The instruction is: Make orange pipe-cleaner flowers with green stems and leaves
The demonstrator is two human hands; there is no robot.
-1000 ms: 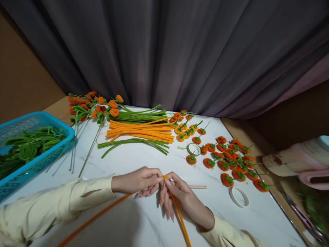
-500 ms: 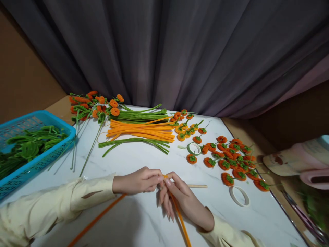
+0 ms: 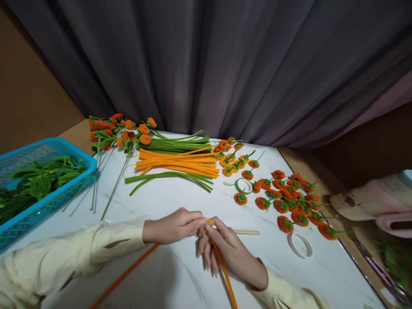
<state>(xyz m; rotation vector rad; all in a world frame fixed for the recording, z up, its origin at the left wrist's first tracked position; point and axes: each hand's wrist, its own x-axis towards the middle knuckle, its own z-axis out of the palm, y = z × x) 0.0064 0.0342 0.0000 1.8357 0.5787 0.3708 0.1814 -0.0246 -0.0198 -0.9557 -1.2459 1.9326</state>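
Note:
My left hand (image 3: 178, 225) and my right hand (image 3: 228, 246) meet over the near middle of the table, both with fingers pinched. Between the fingertips sits a small orange bend or coil of pipe cleaner (image 3: 208, 221). One orange pipe cleaner length (image 3: 125, 274) runs from under my left hand to the lower left. Another orange length (image 3: 227, 277) hangs below my right hand toward the bottom edge. A thin wooden stick (image 3: 247, 232) shows behind my right hand; whether it is gripped or lies on the table I cannot tell.
Orange pipe cleaners (image 3: 177, 163) and green ones (image 3: 180, 143) lie in bundles ahead. Finished orange flowers (image 3: 144, 139) lie back left, orange heads (image 3: 291, 195) right. Tape rolls (image 3: 243, 186) rest nearby. A blue basket (image 3: 74, 189) holds green pieces; a tumbler (image 3: 373, 197) stands right.
Both hands stay pinched together in nearly the same place, with small finger movements at the orange coil. The view has shifted very slightly.

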